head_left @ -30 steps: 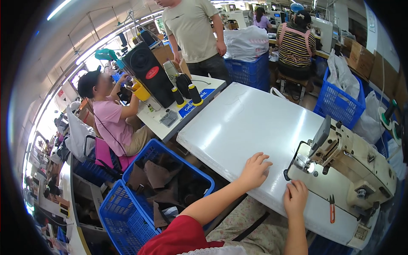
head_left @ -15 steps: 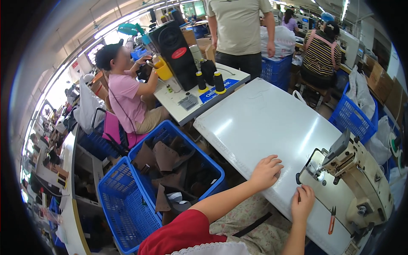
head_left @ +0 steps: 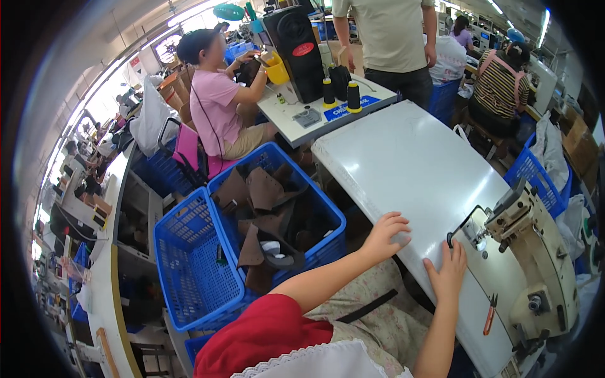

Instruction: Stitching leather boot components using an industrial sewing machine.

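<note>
My left hand (head_left: 386, 238) is at the left edge of the white worktable (head_left: 409, 157), its fingers stretched out and nothing visible in them. My right hand (head_left: 446, 272) rests on the tabletop with fingers spread. Its fingertips come close to a small black part (head_left: 450, 239) at the corner of the opening in the table. Beside that opening stands a cream sewing machine (head_left: 535, 252), its needle area (head_left: 480, 236) just to the right of my fingers. A pair of snips with orange handles (head_left: 489, 318) lies on the table, right of my right forearm.
Left of me are a blue basket of brown cut pieces (head_left: 265, 189) and a second blue basket (head_left: 195, 271). A person in pink (head_left: 214, 101) sits at the adjoining table, which holds black thread cones (head_left: 353, 99). Another person (head_left: 391, 38) stands beyond my table.
The view has shifted, so the surroundings sit further right and higher. My left hand has drawn back toward the table's left edge. My right hand's fingers have spread out toward the black part.
</note>
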